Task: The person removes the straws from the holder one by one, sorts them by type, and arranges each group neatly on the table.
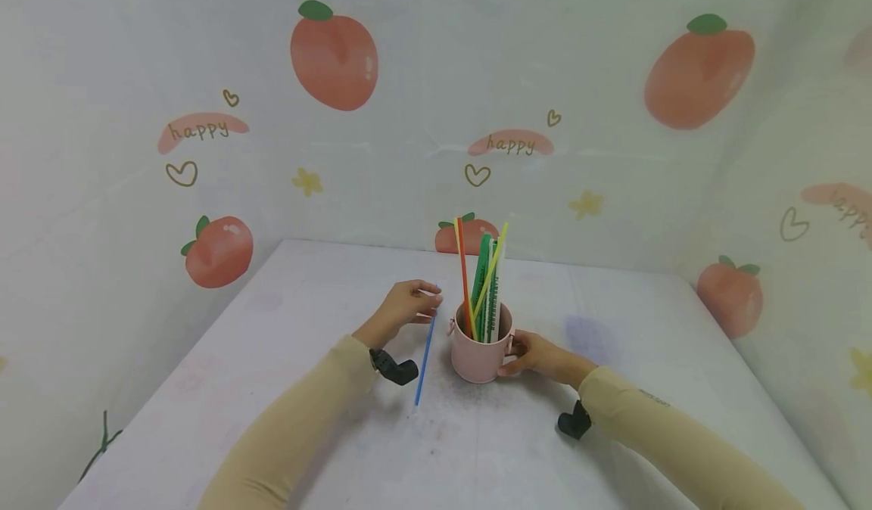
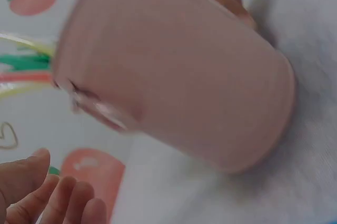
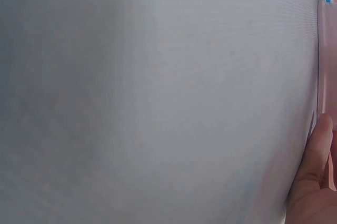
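A small pink bucket (image 1: pixel 474 360) with side handles stands upright on the table. Thin red (image 1: pixel 464 268) and yellow sticks (image 1: pixel 492 264) rise out of it, beside printed green and white strips (image 1: pixel 495 298). My right hand (image 1: pixel 545 357) grips the bucket's right side, the thumb (image 3: pixel 318 145) low against its wall. Left of the bucket, a thin blue straw-like stick (image 1: pixel 425 362) lies on the table. Over its far end is my left hand (image 1: pixel 406 307), fingers loosely bent. In the left wrist view, nothing shows between that hand's thumb and fingers (image 2: pixel 68 197).
A white cloth covers the table (image 1: pixel 327 449). Behind and along both sides hangs a white curtain (image 1: pixel 409 185) printed with peaches, hearts and the word happy. Dark wrist cameras (image 1: pixel 393 368) sit on both forearms.
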Tool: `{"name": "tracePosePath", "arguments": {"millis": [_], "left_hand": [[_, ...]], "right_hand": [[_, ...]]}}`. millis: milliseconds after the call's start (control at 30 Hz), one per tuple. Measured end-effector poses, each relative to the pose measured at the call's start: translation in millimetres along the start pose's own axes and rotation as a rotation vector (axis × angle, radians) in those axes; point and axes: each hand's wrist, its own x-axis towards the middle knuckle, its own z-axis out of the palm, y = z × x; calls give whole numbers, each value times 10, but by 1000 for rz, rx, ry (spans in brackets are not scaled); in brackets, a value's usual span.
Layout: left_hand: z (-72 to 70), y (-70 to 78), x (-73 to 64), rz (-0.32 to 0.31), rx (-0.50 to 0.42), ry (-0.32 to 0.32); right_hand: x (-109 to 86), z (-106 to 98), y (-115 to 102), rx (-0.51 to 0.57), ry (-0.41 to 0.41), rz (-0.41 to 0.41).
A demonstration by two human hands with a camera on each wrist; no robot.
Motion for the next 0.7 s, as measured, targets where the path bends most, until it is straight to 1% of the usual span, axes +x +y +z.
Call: {"name": "tracePosePath", "arguments": {"millis": [100, 167, 300, 400, 533, 700], "left_hand": [[27, 132, -44, 69, -54, 4], [55, 195, -71, 110, -83, 5], [130, 252, -109, 164, -133, 12], [184, 255, -127, 184, -146, 25], [249, 253, -143, 182, -137, 45], [308, 260, -140, 195, -141, 43]], "right_hand": [[12, -15, 18, 2, -20, -29], [17, -22, 28, 3, -33, -48], [15, -29, 35, 10, -46, -63], [12, -29, 34, 16, -57, -75], [10, -25, 33, 23, -58, -78], [15, -25, 37, 21, -45, -69]]}}
